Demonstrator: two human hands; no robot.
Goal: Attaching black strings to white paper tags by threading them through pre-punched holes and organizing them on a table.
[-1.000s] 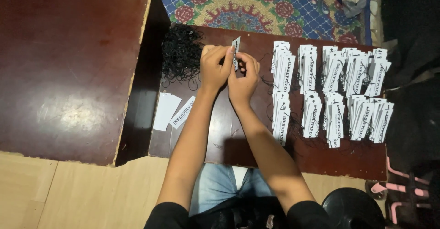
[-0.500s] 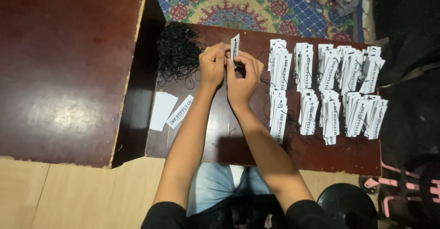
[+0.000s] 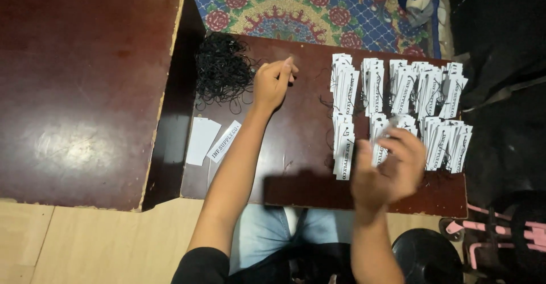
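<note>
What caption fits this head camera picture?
Left hand near tangled black strings, blurred right hand over rows of white tags.

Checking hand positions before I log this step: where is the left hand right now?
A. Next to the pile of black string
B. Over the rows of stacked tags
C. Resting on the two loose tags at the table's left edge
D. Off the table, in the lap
A: the left hand is raised just right of the pile of black string, while the blurred right hand is over the rows of stacked tags.
</note>
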